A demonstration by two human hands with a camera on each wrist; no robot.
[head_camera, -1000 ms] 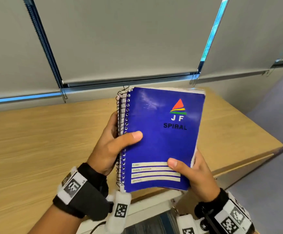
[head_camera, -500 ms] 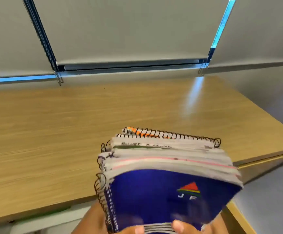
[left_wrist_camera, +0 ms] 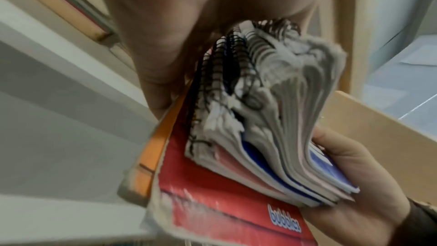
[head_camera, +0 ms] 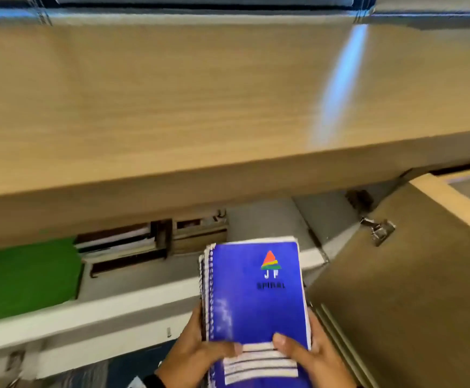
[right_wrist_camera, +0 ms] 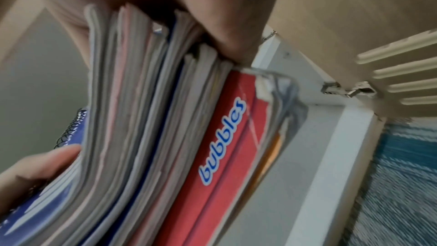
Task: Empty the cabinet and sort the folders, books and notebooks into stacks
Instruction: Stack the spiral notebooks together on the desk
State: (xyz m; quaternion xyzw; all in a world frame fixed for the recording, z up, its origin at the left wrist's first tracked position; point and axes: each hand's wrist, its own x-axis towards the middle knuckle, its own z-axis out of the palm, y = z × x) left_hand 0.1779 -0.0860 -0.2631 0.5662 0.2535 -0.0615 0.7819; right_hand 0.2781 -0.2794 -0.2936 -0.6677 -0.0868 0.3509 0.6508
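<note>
Blue spiral notebook point(head_camera: 259, 298) sits on top of the notebook stack point(left_wrist_camera: 272, 137) you've got clamped between both hands. Your left hand point(head_camera: 192, 357) grips the spiral-bound side with its thumb across the blue cover, your right hand point(head_camera: 318, 359) grips the opposite edge the same way. Under your fingers at the bottom of the pile is a red "bubbles" notebook point(right_wrist_camera: 227, 147). Past your hands the cabinet point(head_camera: 267, 219) is open, with a green folder point(head_camera: 26, 278) and some books point(head_camera: 124, 247) off to your left, the door point(head_camera: 413, 289) swung out on your right. Beyond that is the wooden counter point(head_camera: 172, 93).
</note>
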